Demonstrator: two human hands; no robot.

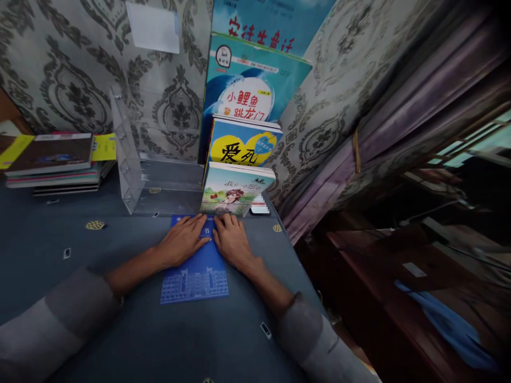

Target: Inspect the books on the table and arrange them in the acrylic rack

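Observation:
A blue booklet (195, 279) with a pale building printed near its lower edge lies flat on the dark table. My left hand (183, 239) rests on its upper left part, palm down with the fingers stretched out. On the upper right side lies my right hand (231, 239), its fingers extended too. Just beyond my fingertips stands a clear acrylic book rack (128, 165). Its right side holds upright books in tiers: a pale green book (227, 191) in front, then a yellow and blue book (239, 143), a teal book (255, 80) and a taller blue book (275, 21).
A stack of books (51, 159) lies on the table (120, 330) at the left. Patterned wallpaper (80, 101) rises behind the rack. A purple curtain (343, 154) hangs at the right, past the table's edge. Further right is a reddish-brown surface (383, 298) with a blue cloth (443, 324).

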